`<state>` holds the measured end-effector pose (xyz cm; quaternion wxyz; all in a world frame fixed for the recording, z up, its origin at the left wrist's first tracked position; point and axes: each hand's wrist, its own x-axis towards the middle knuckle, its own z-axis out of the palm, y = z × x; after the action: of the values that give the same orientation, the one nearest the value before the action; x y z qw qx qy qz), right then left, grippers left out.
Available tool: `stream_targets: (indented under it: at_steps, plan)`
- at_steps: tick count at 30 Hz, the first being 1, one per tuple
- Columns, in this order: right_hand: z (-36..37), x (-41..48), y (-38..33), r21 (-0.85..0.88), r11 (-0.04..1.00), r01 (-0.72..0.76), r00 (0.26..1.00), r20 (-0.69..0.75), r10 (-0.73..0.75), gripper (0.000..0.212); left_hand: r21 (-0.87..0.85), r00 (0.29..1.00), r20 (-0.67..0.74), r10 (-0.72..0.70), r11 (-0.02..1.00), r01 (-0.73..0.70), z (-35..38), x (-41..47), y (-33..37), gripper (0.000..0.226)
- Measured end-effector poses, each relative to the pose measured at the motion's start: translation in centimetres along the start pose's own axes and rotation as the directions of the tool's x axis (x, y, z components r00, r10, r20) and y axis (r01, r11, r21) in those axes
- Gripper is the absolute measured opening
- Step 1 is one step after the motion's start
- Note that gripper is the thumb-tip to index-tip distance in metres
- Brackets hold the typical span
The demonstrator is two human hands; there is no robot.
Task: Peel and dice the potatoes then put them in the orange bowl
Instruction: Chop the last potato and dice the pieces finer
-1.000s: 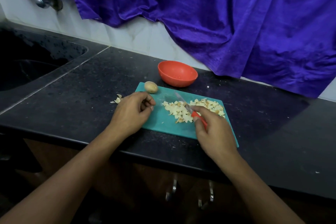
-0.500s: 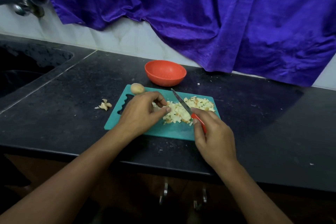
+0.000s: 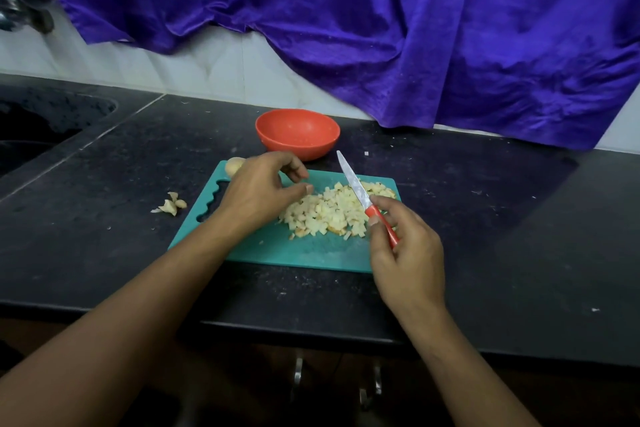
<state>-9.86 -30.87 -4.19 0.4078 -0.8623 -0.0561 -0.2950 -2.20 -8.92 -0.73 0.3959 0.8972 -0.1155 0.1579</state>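
On the teal cutting board point(image 3: 304, 255), a pile of diced potato point(image 3: 329, 213) lies from the middle toward the far right corner. One whole unpeeled potato point(image 3: 234, 165) sits at the board's far left corner, partly hidden behind the left hand point(image 3: 259, 194). That hand is loosely cupped at the pile's left edge and holds nothing, its thumb tip just at the dice. The right hand point(image 3: 407, 253) grips the red handle of a small knife point(image 3: 360, 194), whose blade slants over the pile and points toward the orange bowl point(image 3: 298, 132) just beyond the board. A few peel scraps point(image 3: 169, 206) lie on the black countertop point(image 3: 485, 236) left of the board. Purple cloth point(image 3: 381, 28) hangs against the wall behind.
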Motion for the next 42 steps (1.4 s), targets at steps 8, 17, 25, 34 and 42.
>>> stream_targets:
  at_steps: [8,17,25,34,42]
  plan:
    - [0.1,0.0,0.0,-0.010,1.000,0.006,1.000,0.001,-0.006,0.030,0.060,0.982,-0.183,-0.045,0.997,0.057,-1.4,1.6,-2.1,0.010]
    - [0.0,0.1,-0.1,-0.027,1.000,-0.009,1.000,0.014,0.009,0.030,0.398,0.971,-0.217,-0.096,0.900,0.178,-1.7,1.6,-4.4,0.038]
    - [0.0,0.3,0.2,-0.027,0.999,-0.037,0.999,0.021,0.037,0.027,0.427,0.966,-0.173,-0.190,0.870,0.248,-2.3,1.2,-5.1,0.041]
    - [-0.2,0.2,-0.4,-0.053,0.998,0.019,0.995,0.098,-0.014,0.030,0.009,0.994,-0.109,0.030,1.000,-0.029,-1.8,-2.3,-3.1,0.039]
    - [-1.0,-0.5,-1.7,-0.078,0.955,0.286,0.895,0.378,-0.237,0.025,-0.295,0.970,-0.153,-0.191,0.945,0.140,-2.5,-4.0,-4.4,0.031]
